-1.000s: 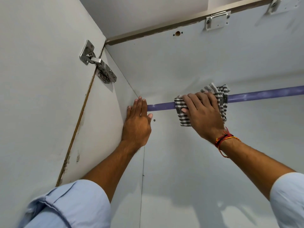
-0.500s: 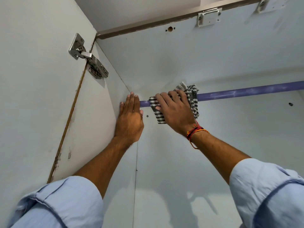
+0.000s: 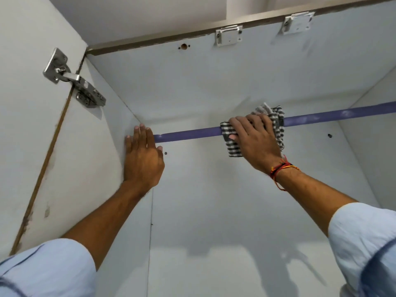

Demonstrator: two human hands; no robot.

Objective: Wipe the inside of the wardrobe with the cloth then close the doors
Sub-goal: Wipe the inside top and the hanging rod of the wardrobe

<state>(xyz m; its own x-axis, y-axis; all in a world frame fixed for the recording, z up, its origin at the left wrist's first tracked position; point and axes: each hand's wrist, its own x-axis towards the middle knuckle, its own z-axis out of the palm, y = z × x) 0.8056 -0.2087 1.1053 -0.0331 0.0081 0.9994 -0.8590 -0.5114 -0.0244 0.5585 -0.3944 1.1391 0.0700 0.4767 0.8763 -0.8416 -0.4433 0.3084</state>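
Note:
I look up into a pale grey wardrobe (image 3: 214, 200). A purple hanging rail (image 3: 188, 135) runs across it from the left wall to the right. My right hand (image 3: 255, 140) grips a black-and-white striped cloth (image 3: 276, 123) wrapped over the rail near its middle. My left hand (image 3: 142, 155) lies flat, fingers together, against the left inner wall just beside the rail's left end. It holds nothing. The open left door (image 3: 25, 125) stands at the far left.
A metal hinge (image 3: 75, 82) joins the left door to the wardrobe's side. Two white brackets (image 3: 228, 35) sit on the top panel near its front edge. The right inner wall (image 3: 377, 146) closes the space on the right.
My right hand has slid the cloth along the rail to the right, away from my left hand, after moving left a moment before. The left hand stays on the wall.

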